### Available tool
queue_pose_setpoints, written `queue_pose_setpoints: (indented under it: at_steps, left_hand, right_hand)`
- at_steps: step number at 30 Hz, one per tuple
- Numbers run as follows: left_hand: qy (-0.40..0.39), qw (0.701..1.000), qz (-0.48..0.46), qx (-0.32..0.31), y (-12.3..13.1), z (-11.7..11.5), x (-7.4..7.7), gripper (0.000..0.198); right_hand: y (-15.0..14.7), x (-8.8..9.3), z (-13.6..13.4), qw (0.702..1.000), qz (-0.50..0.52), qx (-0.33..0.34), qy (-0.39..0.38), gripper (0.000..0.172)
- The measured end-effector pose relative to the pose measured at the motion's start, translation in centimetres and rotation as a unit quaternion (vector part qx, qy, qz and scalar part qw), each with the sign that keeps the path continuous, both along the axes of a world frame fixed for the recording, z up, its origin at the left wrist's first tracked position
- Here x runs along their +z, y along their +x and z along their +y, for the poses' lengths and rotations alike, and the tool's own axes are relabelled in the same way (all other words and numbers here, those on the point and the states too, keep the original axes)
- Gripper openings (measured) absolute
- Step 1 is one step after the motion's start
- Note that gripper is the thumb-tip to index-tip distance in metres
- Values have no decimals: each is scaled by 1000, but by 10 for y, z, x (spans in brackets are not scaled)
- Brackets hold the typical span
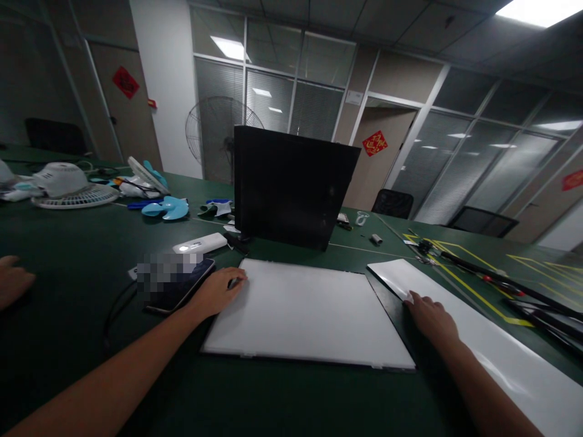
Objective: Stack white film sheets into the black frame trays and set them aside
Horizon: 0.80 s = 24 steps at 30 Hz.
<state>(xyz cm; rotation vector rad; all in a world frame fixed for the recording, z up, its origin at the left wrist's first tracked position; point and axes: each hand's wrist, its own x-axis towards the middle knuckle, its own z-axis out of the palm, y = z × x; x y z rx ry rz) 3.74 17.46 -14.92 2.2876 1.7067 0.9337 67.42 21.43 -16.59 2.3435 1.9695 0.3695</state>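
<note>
A flat white panel [300,312] with thin dark edges lies on the green table in front of me. My left hand [221,290] rests at the panel's upper left corner, fingers closed around a small dark object [234,283] whose kind I cannot make out. To the right, a glossy white sheet [492,346] slants across the table, apart from the panel. My right hand [430,315] pinches this sheet along its left edge, near the far end. Beside my left wrist lies a dark phone-like device [182,291], partly blurred out.
A black screen [291,185] stands upright behind the panel. A white elongated device [200,243], a blue fan blade [166,208] and white fan parts [68,185] lie leftward. Another person's hand [13,282] shows at the left edge. Dark strips [483,270] lie at right.
</note>
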Motion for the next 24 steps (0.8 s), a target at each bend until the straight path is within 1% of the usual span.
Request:
queue_pose_setpoints:
  at_steps: [8, 14, 24]
  left_hand:
    - [-5, 1000, 1, -3, -2, 4, -5, 39]
    - [2, 1000, -4, 4, -3, 4, -6, 36]
    - [1, 1000, -4, 2, -5, 6, -9, 37]
  right_hand:
    - [-2, 1, 0, 1000, -15, -3, 0, 62]
    - [-2, 0, 0, 1000, -16, 1, 12, 61]
    - [8, -3, 5, 998, -12, -2, 63, 60]
